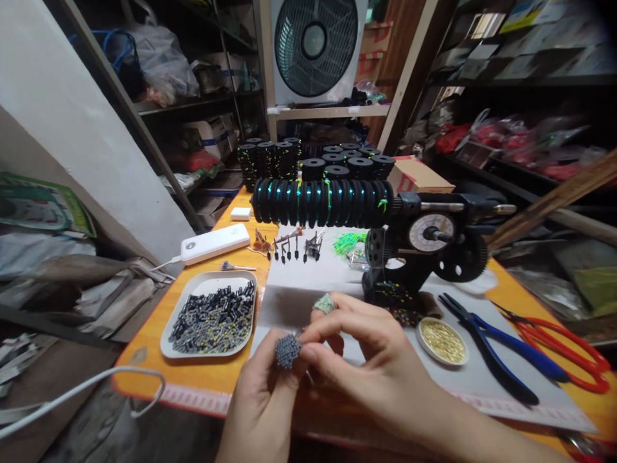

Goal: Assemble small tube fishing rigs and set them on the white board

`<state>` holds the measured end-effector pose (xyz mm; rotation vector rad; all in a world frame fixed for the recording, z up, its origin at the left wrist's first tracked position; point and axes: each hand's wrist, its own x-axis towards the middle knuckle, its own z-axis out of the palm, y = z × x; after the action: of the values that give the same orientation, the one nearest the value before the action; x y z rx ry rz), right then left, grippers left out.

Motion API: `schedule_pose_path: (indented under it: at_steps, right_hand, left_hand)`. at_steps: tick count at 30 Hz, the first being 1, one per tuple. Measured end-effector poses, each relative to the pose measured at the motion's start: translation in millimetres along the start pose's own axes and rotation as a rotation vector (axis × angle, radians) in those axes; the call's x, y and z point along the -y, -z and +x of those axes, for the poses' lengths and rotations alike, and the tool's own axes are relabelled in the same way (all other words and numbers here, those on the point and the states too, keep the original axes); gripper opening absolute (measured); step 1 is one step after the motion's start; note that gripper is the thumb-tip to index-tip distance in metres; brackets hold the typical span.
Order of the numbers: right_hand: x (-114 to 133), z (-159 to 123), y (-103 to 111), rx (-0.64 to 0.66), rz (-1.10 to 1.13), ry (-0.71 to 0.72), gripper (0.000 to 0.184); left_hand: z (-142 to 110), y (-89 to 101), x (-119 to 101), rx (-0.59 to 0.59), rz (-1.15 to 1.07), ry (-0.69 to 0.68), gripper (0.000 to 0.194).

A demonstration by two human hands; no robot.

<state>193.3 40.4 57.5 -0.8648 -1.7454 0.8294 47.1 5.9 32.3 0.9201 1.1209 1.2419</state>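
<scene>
My left hand (265, 386) is closed around a tight bundle of thin grey pieces (288, 351), whose rounded, bead-like ends face up. At the bundle's right edge, the thumb and forefinger of my right hand (366, 347) are pinched together; whatever is between them is too small to make out. A pale green wrap (324, 303) covers a fingertip beside them. To the left of my hands lies a white tray (166, 347) of small black, grey and yellow pieces. Beyond them stands a black winding device (409, 257) carrying a row of black spools (322, 202).
On the right are a small dish (424, 347) of gold bits, blue-handled pliers (501, 347) and red-handled scissors (578, 347). A white power bank (214, 243) with a cable sits at left. More spools (337, 164) are stacked behind, below a fan (315, 48).
</scene>
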Motion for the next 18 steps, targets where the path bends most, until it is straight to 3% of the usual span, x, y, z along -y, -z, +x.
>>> schedule_pose_path:
  at_steps: [4,7,11,18]
  right_hand:
    - [2,0,-1,0.016,-0.040,0.058,0.014]
    - [0,0,0,0.032,-0.065,0.130,0.015]
    - [-5,-1,3,0.023,-0.095,0.195,0.010]
    - [-5,-2,0,0.084,-0.175,0.224,0.015]
  left_hand:
    - [-3,-5.0,5,-0.109,-0.149,0.047,0.032]
    - [-5,-7.5,9,-0.192,-0.279,-0.037,0.032]
    - [-6,-0.6,7,-0.161,-0.338,-0.206,0.028]
    - [-11,13.3,6,-0.113,-0.335,-0.293,0.016]
